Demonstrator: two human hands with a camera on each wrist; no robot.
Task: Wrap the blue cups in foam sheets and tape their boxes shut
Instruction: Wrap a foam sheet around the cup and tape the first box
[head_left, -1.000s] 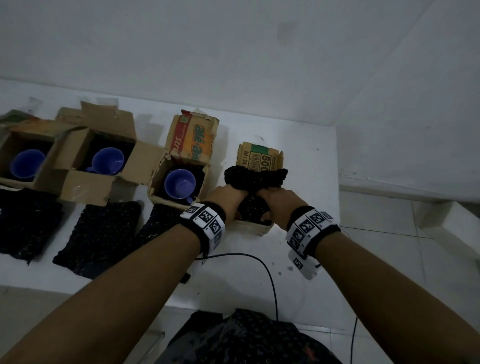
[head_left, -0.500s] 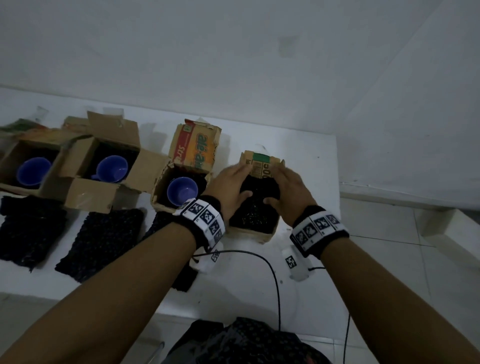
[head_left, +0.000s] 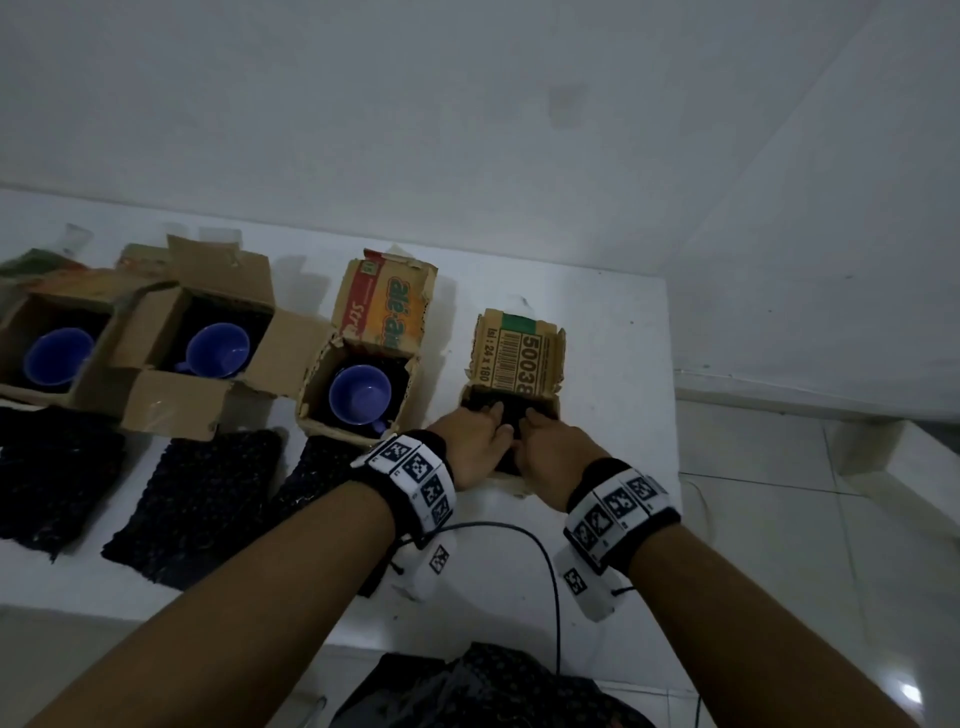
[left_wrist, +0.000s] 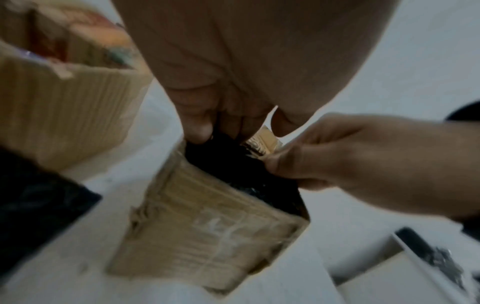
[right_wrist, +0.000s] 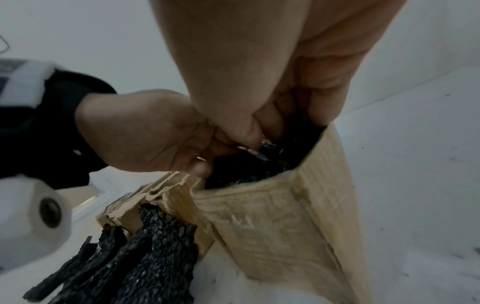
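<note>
Near the tabletop's right edge, the left hand (head_left: 475, 449) and right hand (head_left: 553, 451) reach into the open box (head_left: 514, 364), curled fingers (left_wrist: 197, 125) pressing the black foam-wrapped bundle (right_wrist: 249, 166) down inside; whether they grip it is unclear.

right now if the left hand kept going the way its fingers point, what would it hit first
The left hand points down into the small box; it would press further into the black foam already under its fingers, likely wrapping a hidden cup.
</note>
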